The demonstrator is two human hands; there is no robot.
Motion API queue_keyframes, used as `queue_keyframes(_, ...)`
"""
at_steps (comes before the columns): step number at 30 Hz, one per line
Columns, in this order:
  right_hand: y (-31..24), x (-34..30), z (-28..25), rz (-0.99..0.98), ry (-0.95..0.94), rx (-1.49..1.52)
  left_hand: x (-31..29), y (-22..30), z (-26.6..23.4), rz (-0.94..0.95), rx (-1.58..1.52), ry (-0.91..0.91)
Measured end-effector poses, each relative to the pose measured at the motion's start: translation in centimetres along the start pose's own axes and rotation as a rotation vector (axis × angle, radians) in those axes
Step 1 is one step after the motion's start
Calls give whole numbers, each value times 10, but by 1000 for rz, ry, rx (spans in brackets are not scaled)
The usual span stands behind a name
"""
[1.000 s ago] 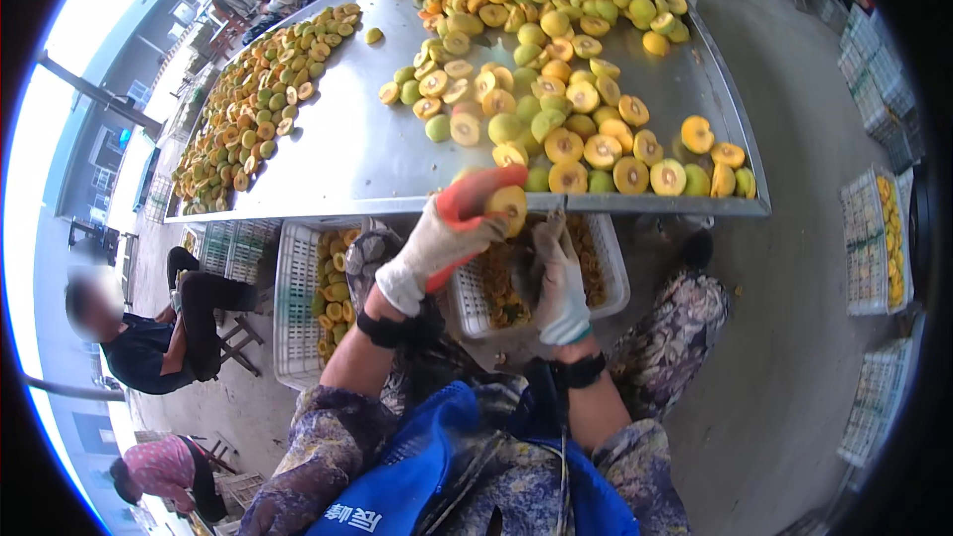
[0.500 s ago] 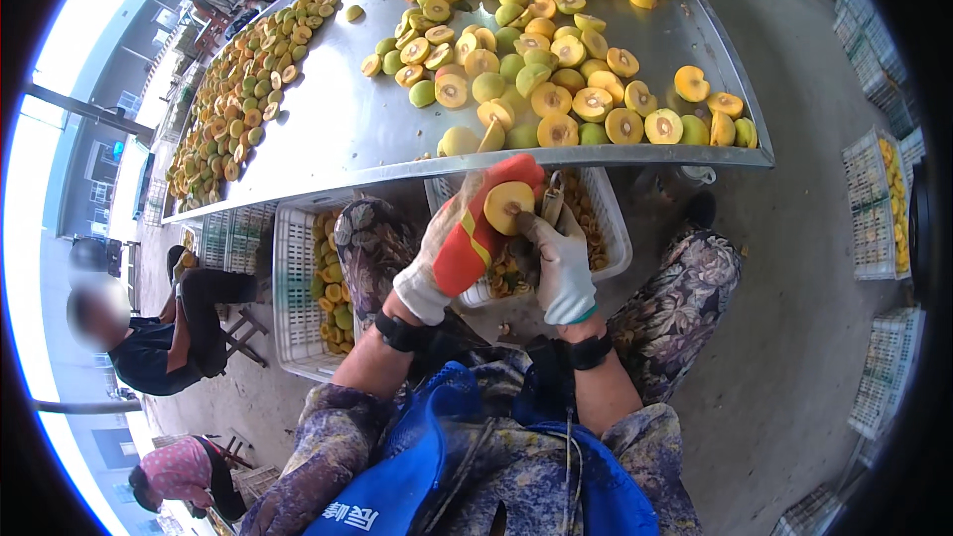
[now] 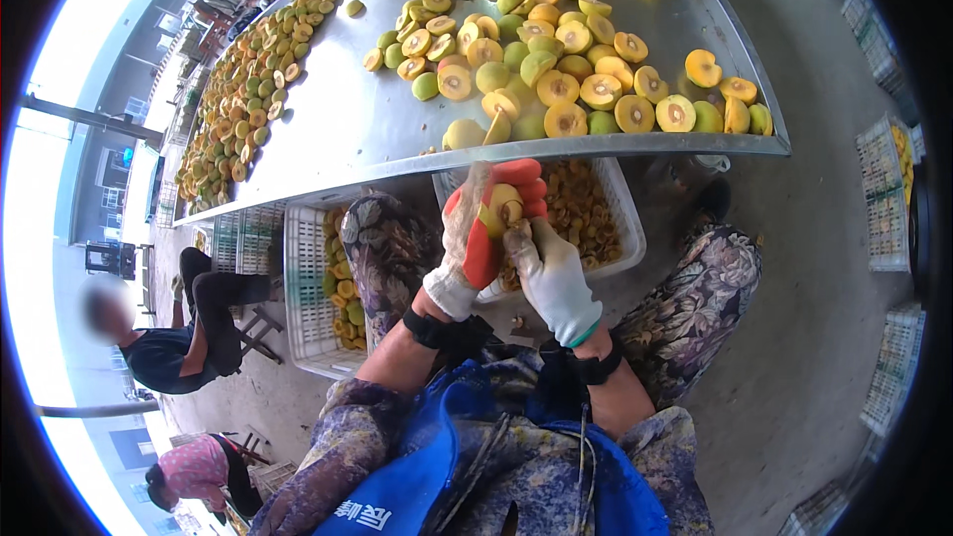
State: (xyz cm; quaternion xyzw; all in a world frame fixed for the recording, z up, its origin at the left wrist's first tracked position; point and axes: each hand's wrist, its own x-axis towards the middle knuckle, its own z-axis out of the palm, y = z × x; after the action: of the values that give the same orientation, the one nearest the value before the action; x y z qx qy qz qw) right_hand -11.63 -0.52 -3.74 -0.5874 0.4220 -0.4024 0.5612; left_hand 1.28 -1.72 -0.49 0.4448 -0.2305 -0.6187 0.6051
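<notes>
My left hand, in a white glove with an orange-red palm and fingers, is wrapped round a peach half just below the table's near edge. My right hand, in a white glove with a green cuff edge, is closed with its fingertips against the fruit's cut face. A small brown part, perhaps the pit, shows at the fingertips. The small metal tool seen in my right hand earlier is hidden now behind fingers and fruit. Under my hands stands a white crate with many orange fruit pieces.
A metal table bears heaped peach halves ahead and another pile at left. A second white crate of fruit stands by my left knee. Seated co-workers are at left; stacked crates line the right.
My left hand has tilted the peach half, so its cut face shows less. My right hand has moved left and turned onto it; the metal tool has gone out of sight.
</notes>
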Motion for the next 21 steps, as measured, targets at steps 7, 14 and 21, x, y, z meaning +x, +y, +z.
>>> queue_keyframes(7, 5, -3, 3, -5, -49, -74, -4, 1, 4, -70, 29, 13)
queue_keyframes(14, 12, -7, 3, 58, -123, -25, -7, 0, -2, -42, 131, -16)
queue_keyframes(21, 23, -8, 5, 165, -174, 126, 1, 9, -11, -78, 334, -236)
